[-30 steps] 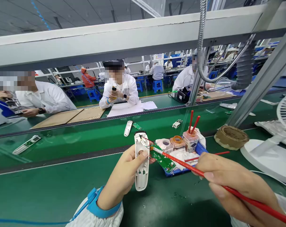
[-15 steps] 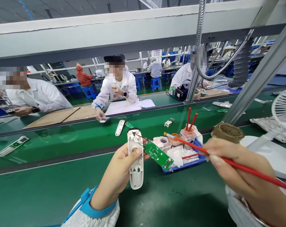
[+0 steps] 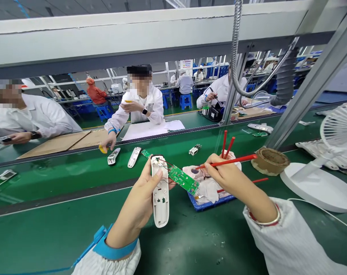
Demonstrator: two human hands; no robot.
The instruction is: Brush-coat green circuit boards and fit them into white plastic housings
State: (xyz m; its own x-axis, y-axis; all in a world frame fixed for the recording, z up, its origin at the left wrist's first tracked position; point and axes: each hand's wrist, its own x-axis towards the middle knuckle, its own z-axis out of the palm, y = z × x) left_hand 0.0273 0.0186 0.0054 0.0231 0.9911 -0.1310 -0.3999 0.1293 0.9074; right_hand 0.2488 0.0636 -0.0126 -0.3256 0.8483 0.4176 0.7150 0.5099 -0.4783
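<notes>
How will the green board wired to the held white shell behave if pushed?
The green board looks flat and straight, so probably stiff. Thin wires link it to the white shell, so it may swing or strain them.

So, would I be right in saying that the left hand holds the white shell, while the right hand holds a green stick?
Not quite: the stick in the right hand is red, not green, as the head view shows. The left hand does hold the white shell.
</notes>
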